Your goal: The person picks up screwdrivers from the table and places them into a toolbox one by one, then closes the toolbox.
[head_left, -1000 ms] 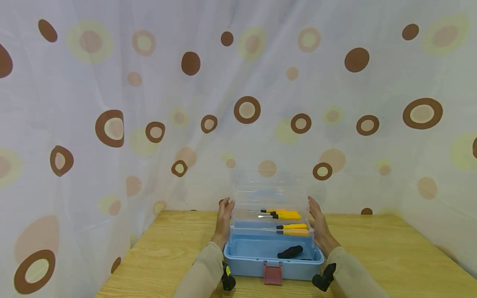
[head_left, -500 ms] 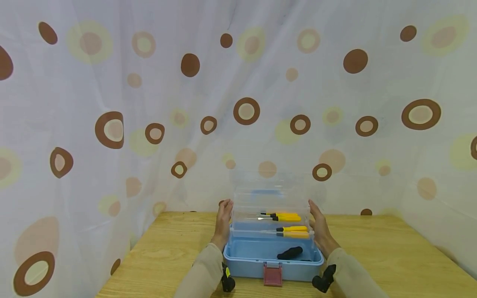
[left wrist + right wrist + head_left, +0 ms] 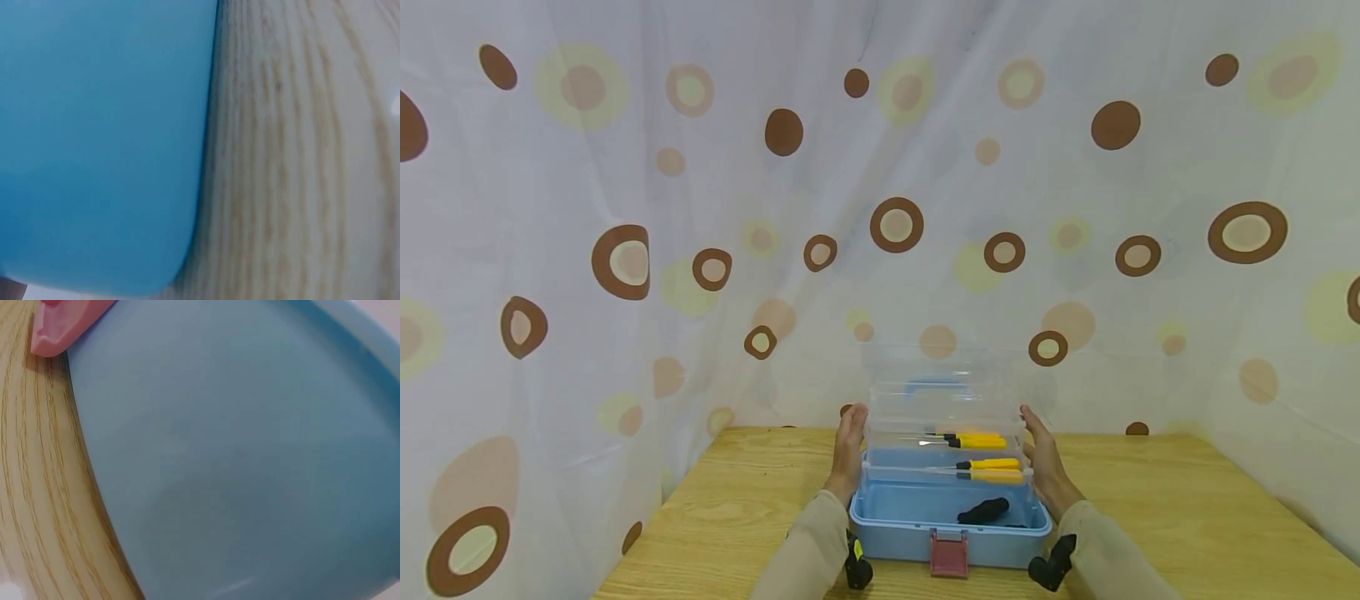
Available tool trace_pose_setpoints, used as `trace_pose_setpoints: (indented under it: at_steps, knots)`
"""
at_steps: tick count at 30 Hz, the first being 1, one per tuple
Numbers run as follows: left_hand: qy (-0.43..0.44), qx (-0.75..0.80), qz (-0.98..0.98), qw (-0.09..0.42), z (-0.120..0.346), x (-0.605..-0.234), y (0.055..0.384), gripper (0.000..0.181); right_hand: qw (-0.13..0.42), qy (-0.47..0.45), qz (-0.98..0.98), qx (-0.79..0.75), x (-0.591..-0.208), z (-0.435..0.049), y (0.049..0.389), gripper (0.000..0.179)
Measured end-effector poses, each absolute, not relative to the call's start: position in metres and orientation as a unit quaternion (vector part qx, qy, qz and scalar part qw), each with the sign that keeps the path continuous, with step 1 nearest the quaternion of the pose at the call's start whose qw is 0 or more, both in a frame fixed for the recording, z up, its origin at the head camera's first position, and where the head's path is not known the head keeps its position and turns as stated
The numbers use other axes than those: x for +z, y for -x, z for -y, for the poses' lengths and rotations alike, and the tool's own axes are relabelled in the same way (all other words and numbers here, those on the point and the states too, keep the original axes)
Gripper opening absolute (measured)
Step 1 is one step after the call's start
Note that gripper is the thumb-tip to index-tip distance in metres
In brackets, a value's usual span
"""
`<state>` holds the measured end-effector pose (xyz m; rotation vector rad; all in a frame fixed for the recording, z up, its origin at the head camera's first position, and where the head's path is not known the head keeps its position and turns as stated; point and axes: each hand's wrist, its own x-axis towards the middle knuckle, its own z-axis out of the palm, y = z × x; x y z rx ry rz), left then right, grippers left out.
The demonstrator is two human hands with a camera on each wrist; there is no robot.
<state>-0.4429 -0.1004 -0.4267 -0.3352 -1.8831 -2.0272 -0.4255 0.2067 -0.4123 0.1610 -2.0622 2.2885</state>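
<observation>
A light-blue toolbox (image 3: 891, 542) stands lidless side up, its clear lid (image 3: 951, 404) tipped back. Above the base are raised clear plastic trays (image 3: 898, 458), holding several yellow-handled screwdrivers (image 3: 992, 464). My left hand (image 3: 847, 450) holds the trays' left side, and my right hand (image 3: 1049, 467) holds their right side; some fingers are hidden behind the plastic. Down in the base lies a black-handled object (image 3: 983, 511), its kind unclear. Close up, the box's blue wall (image 3: 106, 144) fills much of the left wrist view, and the blue front wall (image 3: 231, 450) fills the right one.
A pink latch (image 3: 949, 556) hangs down at the front of the box. The wooden table (image 3: 760, 492) extends to both sides. Behind it hangs a white curtain (image 3: 820, 183) with brown and yellow dots.
Both hands have lowered slightly, and the clear trays with their screwdrivers have come down a little with them. The blue base stays in place.
</observation>
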Motion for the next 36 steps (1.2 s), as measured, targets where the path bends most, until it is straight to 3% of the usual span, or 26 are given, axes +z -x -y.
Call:
trace_pose_setpoints:
  at_steps: [11, 28, 36]
  knots:
    - [0.116, -0.715, 0.669, 0.167, 0.101, -0.4264, 0.4423, 0.075, 0.008, -0.058, 0.647, 0.76, -0.4135, -0.2074, 0.4245, 0.086]
    - [0.153, -0.726, 0.65, 0.167, 0.1042, -0.4264, 0.4433, 0.057, 0.044, -0.066, 0.64, 0.765, -0.4129, -0.2047, 0.4242, 0.081]
    - [0.145, -0.719, 0.659, 0.167, 0.1035, -0.4275, 0.444, 0.062, 0.051, -0.066, 0.65, 0.756, -0.4127, -0.2052, 0.4229, 0.075]
